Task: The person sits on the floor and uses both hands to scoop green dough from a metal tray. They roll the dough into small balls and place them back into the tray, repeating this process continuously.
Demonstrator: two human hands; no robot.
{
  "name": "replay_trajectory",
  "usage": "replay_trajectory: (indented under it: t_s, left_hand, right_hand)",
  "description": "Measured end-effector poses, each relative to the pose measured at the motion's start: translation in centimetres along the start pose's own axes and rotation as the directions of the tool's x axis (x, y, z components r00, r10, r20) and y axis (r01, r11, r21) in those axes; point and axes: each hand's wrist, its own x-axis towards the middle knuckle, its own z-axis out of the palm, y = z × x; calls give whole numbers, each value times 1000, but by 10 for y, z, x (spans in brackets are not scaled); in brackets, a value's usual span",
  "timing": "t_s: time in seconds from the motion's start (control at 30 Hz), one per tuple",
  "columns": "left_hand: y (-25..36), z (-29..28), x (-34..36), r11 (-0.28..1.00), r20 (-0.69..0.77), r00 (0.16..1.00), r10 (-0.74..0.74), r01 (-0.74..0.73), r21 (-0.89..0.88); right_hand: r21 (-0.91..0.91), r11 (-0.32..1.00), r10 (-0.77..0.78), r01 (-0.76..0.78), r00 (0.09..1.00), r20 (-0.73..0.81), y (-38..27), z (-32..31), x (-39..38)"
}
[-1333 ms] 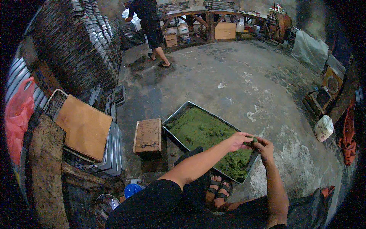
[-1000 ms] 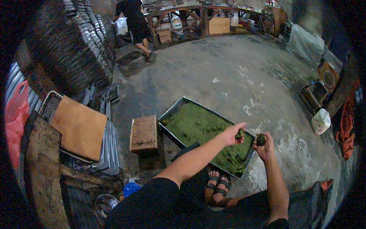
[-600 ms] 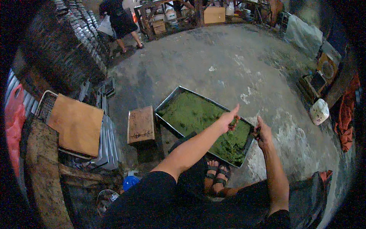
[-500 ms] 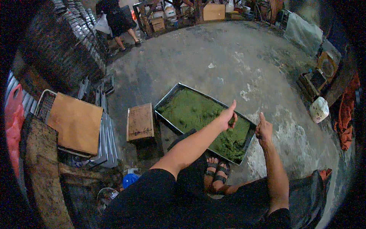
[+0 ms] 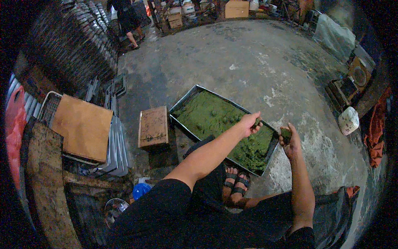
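A rectangular metal tray [image 5: 181, 104] lies on the concrete floor, filled with green mash [image 5: 207, 116]. My left hand [image 5: 250, 123] hovers over the tray's right part, fingers curled around a small green lump. My right hand [image 5: 289, 141] is just beyond the tray's right corner and grips a dark green clump [image 5: 286, 134]. My sandalled feet [image 5: 235, 186] rest at the tray's near edge.
A small wooden box [image 5: 153, 126] stands left of the tray. Stacked metal trays [image 5: 114, 145] under a brown board [image 5: 82, 126] sit at the left, with tall tray stacks [image 5: 78, 45] behind. Another person [image 5: 126, 18] stands at the back. A white bag [image 5: 348, 120] lies right.
My hands, close together over the tray's right end earlier, have come apart. The right hand has moved outside the tray with its clump. The person at the back has shifted.
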Motion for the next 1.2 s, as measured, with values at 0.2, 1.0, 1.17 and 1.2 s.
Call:
replay_trajectory:
  t_s: [0.2,1.0,1.17,1.2]
  left_hand:
    - [17,19,-27,976,114,983,-145,162,-149]
    - [-14,26,-20,964,268,962,61,-126,235]
    - [-9,25,-24,935,251,960,121,-195,297]
    - [-8,28,-23,923,239,965,111,-189,334]
  right_hand:
    - [-169,986,-20,-9,986,-164,4,-3,0]
    - [-818,137,-533,559,738,415,16,18,-12]
    - [-785,-1,-658,619,591,467,23,18,-4]
    - [-795,-2,-670,607,590,452,24,14,0]
